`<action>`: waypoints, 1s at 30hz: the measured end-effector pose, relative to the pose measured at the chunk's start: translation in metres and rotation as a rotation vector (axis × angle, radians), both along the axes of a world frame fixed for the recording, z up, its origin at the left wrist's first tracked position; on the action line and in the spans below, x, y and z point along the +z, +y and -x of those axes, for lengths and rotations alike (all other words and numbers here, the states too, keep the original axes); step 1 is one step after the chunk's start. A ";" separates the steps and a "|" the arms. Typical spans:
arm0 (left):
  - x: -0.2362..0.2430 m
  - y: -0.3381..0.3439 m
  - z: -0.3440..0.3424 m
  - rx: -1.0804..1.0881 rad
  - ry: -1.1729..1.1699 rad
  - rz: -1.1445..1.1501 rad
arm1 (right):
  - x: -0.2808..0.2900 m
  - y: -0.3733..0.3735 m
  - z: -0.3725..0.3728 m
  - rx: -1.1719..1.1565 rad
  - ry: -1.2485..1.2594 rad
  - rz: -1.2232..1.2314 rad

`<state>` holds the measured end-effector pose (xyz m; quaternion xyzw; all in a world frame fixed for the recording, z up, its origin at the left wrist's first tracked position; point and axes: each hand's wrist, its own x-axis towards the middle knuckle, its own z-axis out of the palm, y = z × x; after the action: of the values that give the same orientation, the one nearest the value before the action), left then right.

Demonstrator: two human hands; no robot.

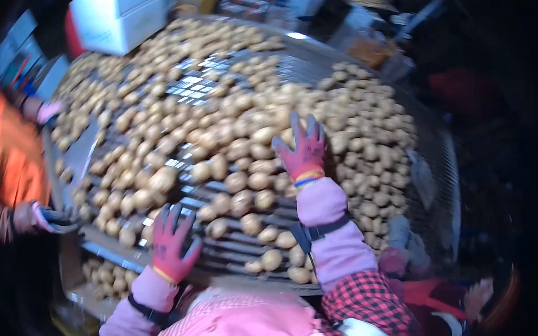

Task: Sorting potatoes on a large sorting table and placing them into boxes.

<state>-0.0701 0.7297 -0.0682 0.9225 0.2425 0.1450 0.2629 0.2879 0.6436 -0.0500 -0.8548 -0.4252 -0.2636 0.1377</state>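
Many pale brown potatoes [239,147] lie over a slatted metal grading table [229,206]. My right hand [302,150], in a red glove with grey fingertips, reaches onto the potatoes at the middle, fingers spread, touching or just above them. My left hand [173,242], in a similar glove, is lower left at the table's near edge, fingers apart over the bars beside some potatoes, holding nothing that I can see. Both forearms have lilac sleeves and dark straps.
A white box [118,11] stands at the back left. Potatoes fill a container [71,273] below the near left edge. A co-worker in orange [5,143] stands left, gloved hand [53,218] at the edge. Another person [422,291] is at right, gloved hands [404,246] by the potatoes.
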 end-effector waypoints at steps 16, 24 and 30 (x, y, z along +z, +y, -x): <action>-0.031 0.148 -0.097 0.040 0.048 -0.340 | -0.049 0.096 -0.007 -0.176 0.648 -0.538; -0.097 0.181 -0.039 0.088 0.325 -0.325 | -0.056 0.136 0.143 0.270 0.786 0.257; -0.109 0.131 -0.024 0.081 0.036 0.052 | -0.079 0.044 0.204 0.780 0.493 0.393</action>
<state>-0.0456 0.8603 -0.1771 0.9074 0.2877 0.1327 0.2762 0.0843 0.6875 -0.1290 -0.6789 -0.7096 0.1026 0.1586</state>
